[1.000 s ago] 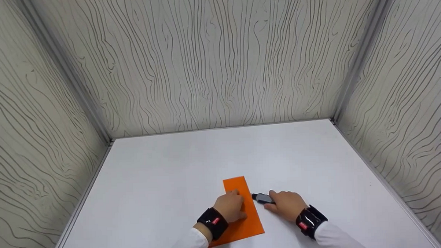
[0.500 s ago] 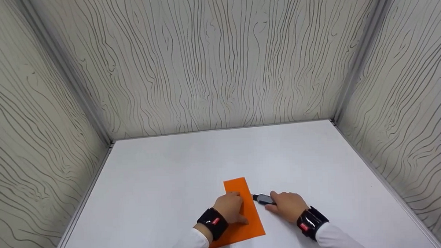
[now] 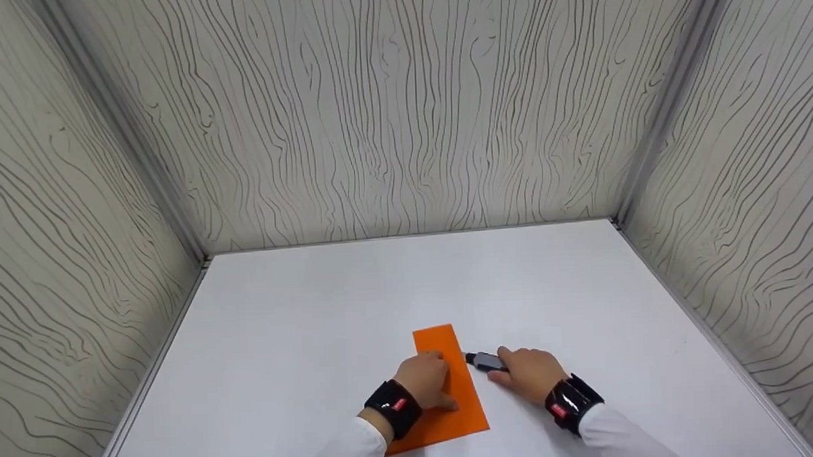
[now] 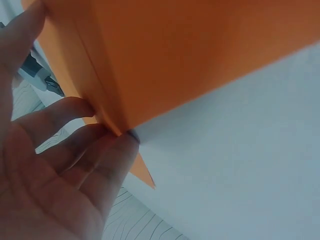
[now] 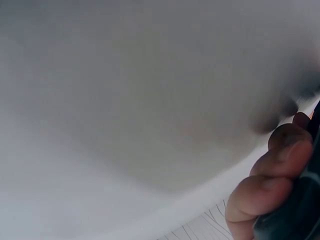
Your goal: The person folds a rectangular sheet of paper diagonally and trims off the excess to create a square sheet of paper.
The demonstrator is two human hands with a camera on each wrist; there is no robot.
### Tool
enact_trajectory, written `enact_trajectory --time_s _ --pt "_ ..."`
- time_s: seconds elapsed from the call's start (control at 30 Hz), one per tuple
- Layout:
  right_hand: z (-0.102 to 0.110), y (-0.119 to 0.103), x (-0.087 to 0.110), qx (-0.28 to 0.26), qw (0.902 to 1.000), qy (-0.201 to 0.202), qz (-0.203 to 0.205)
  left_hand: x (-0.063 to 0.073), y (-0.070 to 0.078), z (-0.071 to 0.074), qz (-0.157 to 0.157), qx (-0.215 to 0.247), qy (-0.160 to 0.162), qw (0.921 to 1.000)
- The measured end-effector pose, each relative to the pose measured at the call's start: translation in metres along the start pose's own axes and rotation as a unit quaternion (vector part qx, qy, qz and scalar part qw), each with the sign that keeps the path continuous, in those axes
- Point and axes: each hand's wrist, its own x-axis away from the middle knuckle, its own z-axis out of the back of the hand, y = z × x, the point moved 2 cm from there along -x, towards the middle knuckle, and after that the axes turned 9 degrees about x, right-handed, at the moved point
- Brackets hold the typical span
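A sheet of orange paper (image 3: 465, 399) lies at a slant on the white table, near its front. On it rests my left hand (image 3: 424, 380), fingertips pressing down and thumb spread toward the near side. Seen from the left wrist, the paper (image 4: 190, 45) carries a crease line, with the left hand's fingertips (image 4: 125, 142) on a folded part. My right hand (image 3: 533, 374) grips a grey and black utility knife (image 3: 487, 362), its front end close to the paper's right edge; whether the blade touches is too small to tell. The right wrist view shows fingers curled round the knife's dark handle (image 5: 292, 210).
The white tabletop (image 3: 302, 327) stretches behind and to both sides of the hands. Wood-patterned panels (image 3: 403, 120) with grey metal corner posts enclose it at the back, left and right. Both wrists wear black bands (image 3: 394, 409).
My left thumb has spread slightly outward across the paper. The paper, the knife and my right hand stay nearly in place.
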Motion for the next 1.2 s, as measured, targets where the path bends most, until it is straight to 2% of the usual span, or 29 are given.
enact_trajectory --time_s 0.2,0.4,0.77,1.0,1.2 --pt "0.003 -0.004 -0.004 -0.025 0.9997 -0.004 0.001 0.0 -0.001 0.001 0.01 0.006 -0.005 0.9999" --pt "-0.001 -0.001 -0.005 -0.022 0.9996 -0.012 -0.01 -0.001 -0.002 -0.003 0.007 0.007 -0.007 0.9999" --pt "0.003 -0.001 -0.009 -0.026 0.9996 -0.003 -0.01 -0.002 -0.001 -0.002 0.006 0.013 -0.005 0.9999" --pt "0.002 -0.002 -0.011 -0.034 0.9994 -0.003 -0.01 -0.001 0.0 -0.001 -0.009 -0.013 0.008 0.9999" --pt "0.004 -0.001 -0.012 -0.028 0.9995 0.0 -0.015 0.0 0.001 0.002 0.003 -0.001 -0.004 1.0"
